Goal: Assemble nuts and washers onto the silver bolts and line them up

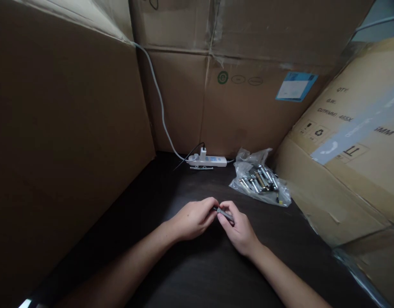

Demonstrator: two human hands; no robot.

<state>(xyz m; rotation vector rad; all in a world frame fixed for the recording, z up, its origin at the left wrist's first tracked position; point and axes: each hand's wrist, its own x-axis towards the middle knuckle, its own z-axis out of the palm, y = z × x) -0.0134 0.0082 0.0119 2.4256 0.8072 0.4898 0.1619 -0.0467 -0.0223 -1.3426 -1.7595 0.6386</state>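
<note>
A slim grey cylinder (pixel 226 214) is held between two bare hands, just above a dark tabletop (pixel 199 269) and near the middle of the view. Its grey body is clamped between the thumb and fingers of the right hand (pixel 241 231), tilted down toward the right. Its dark far end is pinched by the fingers of the left hand (pixel 192 220), which are drawn together; the exact contact is partly hidden. The two hands are nearly touching.

Beyond the right hand, shiny metal cylinders (pixel 255 184) are gathered in a clear plastic bag (pixel 270 198) laid on the tabletop. To the left of the bag, a white power strip (pixel 218 161) is set against the back box (pixel 180 98). A white adapter (pixel 202 154) with a black cable is plugged into it, and a small metal piece (pixel 201 168) is placed just in front. The space is enclosed by large cardboard boxes; shipping symbols are printed on the right box (pixel 312 167).
</note>
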